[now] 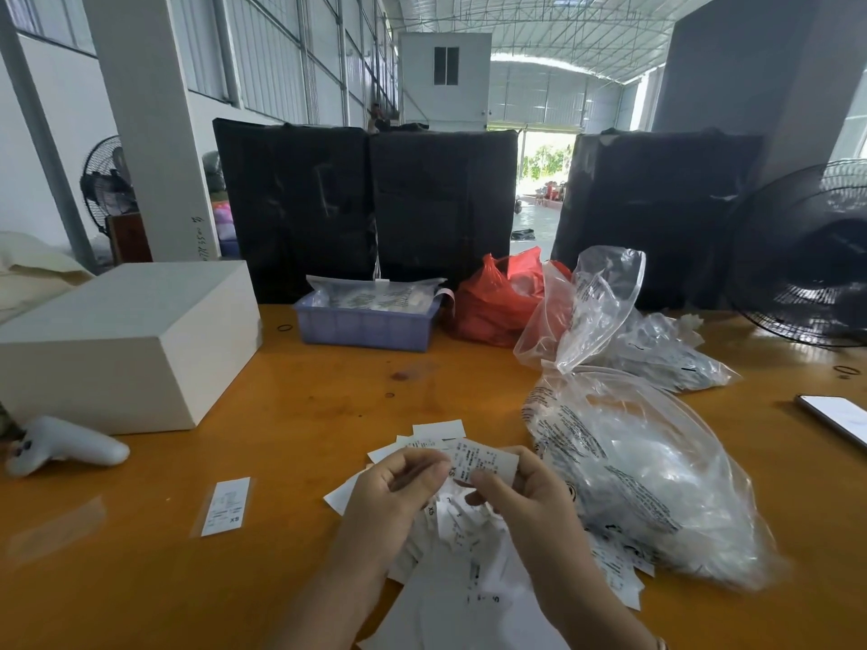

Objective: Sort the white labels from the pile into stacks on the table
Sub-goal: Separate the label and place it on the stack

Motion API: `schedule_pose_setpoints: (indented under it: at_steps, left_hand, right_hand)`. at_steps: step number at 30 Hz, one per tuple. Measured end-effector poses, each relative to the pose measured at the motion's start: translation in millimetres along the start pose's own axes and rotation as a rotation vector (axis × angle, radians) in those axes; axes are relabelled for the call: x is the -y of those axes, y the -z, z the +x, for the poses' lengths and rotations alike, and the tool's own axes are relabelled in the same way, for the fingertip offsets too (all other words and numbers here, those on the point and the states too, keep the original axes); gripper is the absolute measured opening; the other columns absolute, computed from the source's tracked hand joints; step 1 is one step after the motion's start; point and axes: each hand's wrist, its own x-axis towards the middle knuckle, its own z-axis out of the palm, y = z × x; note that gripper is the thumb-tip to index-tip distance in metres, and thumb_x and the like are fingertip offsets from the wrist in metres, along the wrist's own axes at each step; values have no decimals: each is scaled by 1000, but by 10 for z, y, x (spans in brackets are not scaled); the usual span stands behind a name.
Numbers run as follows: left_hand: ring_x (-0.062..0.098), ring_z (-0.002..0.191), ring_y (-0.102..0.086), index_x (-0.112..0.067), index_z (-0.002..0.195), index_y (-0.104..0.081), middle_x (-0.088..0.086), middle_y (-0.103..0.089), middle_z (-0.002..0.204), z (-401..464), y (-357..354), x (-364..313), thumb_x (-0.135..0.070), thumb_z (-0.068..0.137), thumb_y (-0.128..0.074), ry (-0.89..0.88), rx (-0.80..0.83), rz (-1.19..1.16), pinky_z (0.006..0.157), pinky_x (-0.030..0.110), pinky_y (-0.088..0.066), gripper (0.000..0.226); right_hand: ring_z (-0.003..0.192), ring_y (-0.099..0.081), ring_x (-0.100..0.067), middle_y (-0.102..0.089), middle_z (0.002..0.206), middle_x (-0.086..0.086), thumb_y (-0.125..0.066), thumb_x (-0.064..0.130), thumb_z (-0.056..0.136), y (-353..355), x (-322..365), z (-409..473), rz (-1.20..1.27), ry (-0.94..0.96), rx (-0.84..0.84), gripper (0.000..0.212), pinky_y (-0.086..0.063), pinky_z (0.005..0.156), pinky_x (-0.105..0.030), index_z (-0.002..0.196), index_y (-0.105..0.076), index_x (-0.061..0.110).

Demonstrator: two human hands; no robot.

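Now both hands are up over the pile of white labels on the table. The left hand and the right hand are close together, and each one pinches the same label with thumb and fingers. The label is held just above the pile, a bit tilted, with small dark print on it. More loose labels lie under and behind the hands. One label in a clear sleeve lies alone to the left, well apart from the pile. A clear bag sits just beside the pile on the right. Farther back are a blue tray, a red bag and a white box. A white controller lies near the box. A phone is at the right edge.
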Motion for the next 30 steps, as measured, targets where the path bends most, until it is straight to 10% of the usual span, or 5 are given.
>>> schedule_pose_setpoints:
  at_steps: [10, 26, 30]
  left_hand:
    - [-4, 86, -66, -26, 91, -72, -20, -73, 86, 3, 32, -30, -42, 73, -70, -55, 20, 111, 61, 8, -48, 23]
    - [4, 84, -67, -27, 86, -73, -14, -73, 84, 24, 93, -27, -19, 83, -71, -65, 195, 356, 69, 12, -50, 8]
    - [13, 88, -68, -22, 94, -71, -3, -73, 94, 24, 82, -7, -20, 81, -72, -37, 112, 223, 64, 14, -51, 14]
  right_hand:
    - [72, -70, -19, -72, 74, -2, -67, 8, 84, 65, 42, 34, -303, 38, 140, 15, -56, 66, -35, 76, -69, 20]
    - [61, -57, 5, -66, 67, 13, -49, 18, 98, 82, -1, 23, -455, -1, 285, 20, -44, 56, -14, 104, -48, 36]
    - [63, -62, -7, -68, 68, 6, -54, 10, 94, 94, 10, 57, -284, 97, 100, 7, -50, 60, -22, 94, -55, 17]
